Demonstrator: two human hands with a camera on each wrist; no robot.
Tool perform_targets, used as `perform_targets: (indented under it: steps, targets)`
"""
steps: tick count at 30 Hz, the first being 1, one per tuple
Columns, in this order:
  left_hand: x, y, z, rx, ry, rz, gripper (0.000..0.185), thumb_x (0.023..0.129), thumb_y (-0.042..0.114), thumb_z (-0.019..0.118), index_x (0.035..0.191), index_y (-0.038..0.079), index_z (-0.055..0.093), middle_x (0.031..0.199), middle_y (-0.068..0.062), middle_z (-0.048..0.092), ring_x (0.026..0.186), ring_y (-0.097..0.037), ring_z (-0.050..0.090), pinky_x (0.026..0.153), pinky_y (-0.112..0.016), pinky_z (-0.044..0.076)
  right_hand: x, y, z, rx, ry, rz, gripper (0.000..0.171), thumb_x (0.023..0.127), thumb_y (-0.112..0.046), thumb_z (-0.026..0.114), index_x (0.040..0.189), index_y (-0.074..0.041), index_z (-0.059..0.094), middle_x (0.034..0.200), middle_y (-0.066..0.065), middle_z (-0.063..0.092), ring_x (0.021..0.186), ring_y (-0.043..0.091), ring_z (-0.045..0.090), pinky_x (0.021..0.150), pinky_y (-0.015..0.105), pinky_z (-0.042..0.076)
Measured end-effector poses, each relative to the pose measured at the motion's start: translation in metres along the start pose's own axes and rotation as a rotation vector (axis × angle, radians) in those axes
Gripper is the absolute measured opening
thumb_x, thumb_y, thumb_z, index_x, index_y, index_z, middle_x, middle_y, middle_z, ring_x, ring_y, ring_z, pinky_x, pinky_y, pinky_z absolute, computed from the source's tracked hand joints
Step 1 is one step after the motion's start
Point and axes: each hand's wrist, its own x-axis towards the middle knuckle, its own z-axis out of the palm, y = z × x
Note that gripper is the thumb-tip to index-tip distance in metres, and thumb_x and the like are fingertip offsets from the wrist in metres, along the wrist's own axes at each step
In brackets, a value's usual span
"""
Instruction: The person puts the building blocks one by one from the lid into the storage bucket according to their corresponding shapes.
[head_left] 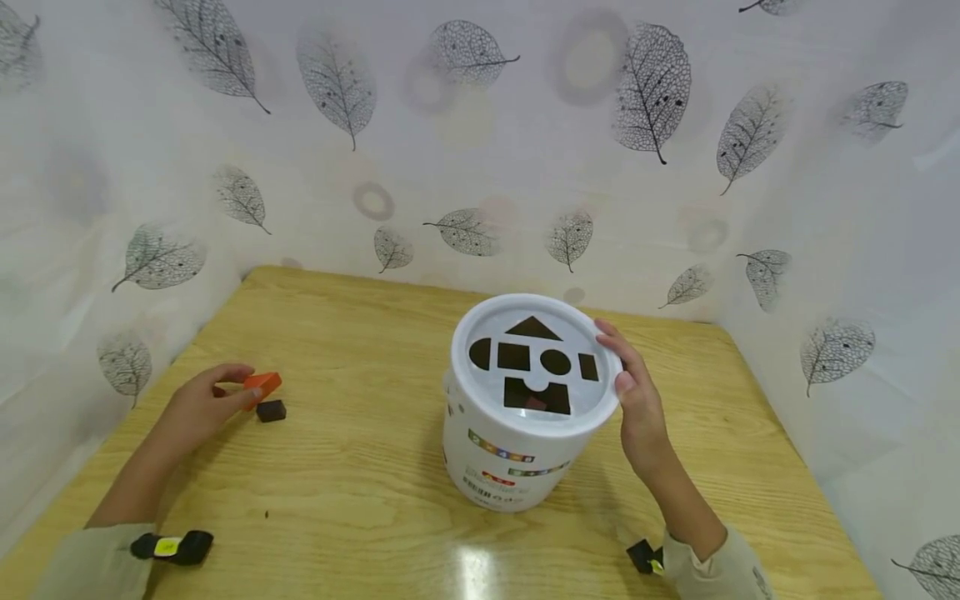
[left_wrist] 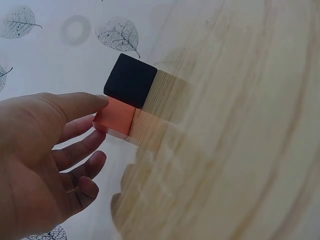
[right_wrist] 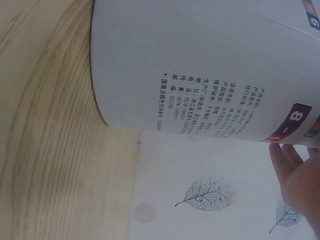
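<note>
At the left of the table, my left hand (head_left: pixel 201 410) pinches an orange block (head_left: pixel 262 383) between thumb and fingers. A small black block (head_left: pixel 271 411) lies right beside it; in the left wrist view the black block (left_wrist: pixel 130 80) overlaps the orange block (left_wrist: pixel 116 117). Right of centre stands a white bucket (head_left: pixel 480 454) with printed labels. Its white lid (head_left: pixel 491 398) has several cut-out shapes: a triangle, half circle, square, circle, rectangle and notched block, with something reddish showing through the last. My right hand (head_left: pixel 641 408) grips the lid's right rim, thumb and fingers at the edge.
The wooden table (head_left: pixel 352 533) has its back edge against a pale curtain (head_left: pixel 465 150) printed with dark leaves, which also hangs along both sides. A tiny dark speck (head_left: pixel 266 514) lies on the table at the front left.
</note>
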Motion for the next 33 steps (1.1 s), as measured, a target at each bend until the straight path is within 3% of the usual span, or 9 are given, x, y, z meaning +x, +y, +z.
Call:
perform_targets:
  steps: [17, 29, 33]
  targets:
    - [0.001, -0.004, 0.002, -0.002, 0.001, -0.014, 0.063, 0.100, 0.050, 0.057, 0.141, 0.002, 0.050, 0.129, -0.026, 0.058, 0.104, -0.031, 0.056, 0.073, -0.032, 0.046, 0.001, 0.000, 0.000, -0.005, -0.010, -0.014, 0.047, 0.108, -0.023, 0.034, 0.147, 0.002, 0.043, 0.162, 0.011, 0.033, 0.155, 0.023, 0.019, 0.120, 0.024, 0.022]
    - [-0.001, 0.002, -0.001, 0.010, 0.033, -0.013, 0.064, 0.099, 0.050, 0.060, 0.142, 0.003, 0.051, 0.113, -0.021, 0.064, 0.084, -0.020, 0.056, 0.063, -0.030, 0.046, 0.000, 0.000, -0.002, -0.014, -0.017, -0.008, 0.047, 0.108, -0.023, 0.032, 0.147, 0.000, 0.043, 0.163, 0.009, 0.032, 0.155, 0.023, 0.017, 0.121, 0.027, 0.019]
    - [-0.001, 0.006, -0.004, 0.030, 0.055, -0.011, 0.065, 0.100, 0.051, 0.057, 0.142, 0.002, 0.051, 0.117, -0.023, 0.061, 0.089, -0.025, 0.054, 0.063, -0.031, 0.044, 0.001, -0.001, -0.001, -0.010, -0.010, 0.007, 0.047, 0.108, -0.024, 0.034, 0.147, 0.000, 0.043, 0.163, 0.010, 0.032, 0.155, 0.023, 0.017, 0.121, 0.028, 0.020]
